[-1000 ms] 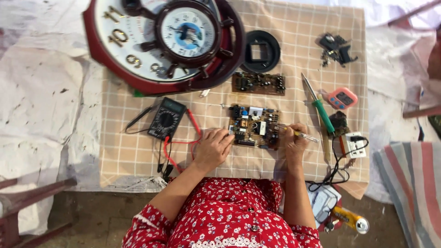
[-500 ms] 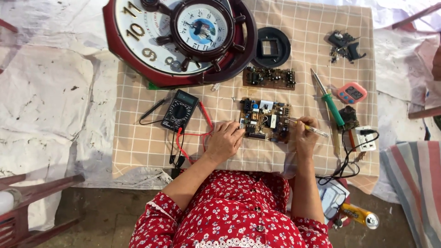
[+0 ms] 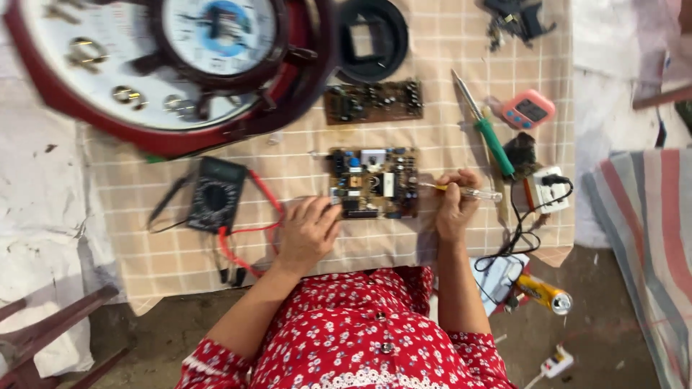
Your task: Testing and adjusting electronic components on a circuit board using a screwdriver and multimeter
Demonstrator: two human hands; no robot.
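Note:
A circuit board [image 3: 375, 181] with several components lies on the checked cloth [image 3: 447, 144]. My left hand [image 3: 308, 232] rests flat beside the board's near left corner, fingers touching its edge. My right hand [image 3: 453, 204] is closed around a small screwdriver [image 3: 468, 191] with a clear handle, its tip at the board's right edge. My arms wear red flowered sleeves.
A second circuit board [image 3: 373, 101] lies farther back. A black multimeter [image 3: 215, 194] with red leads sits left. A big red wall clock [image 3: 173, 65], a black round part [image 3: 371, 39], a green soldering iron [image 3: 486, 130], a pink timer [image 3: 530, 109] and a white plug adapter [image 3: 551, 189] surround them.
The view has come closer and shifted, so everything looks bigger. Both hands stay at the board, the right one still gripping the screwdriver.

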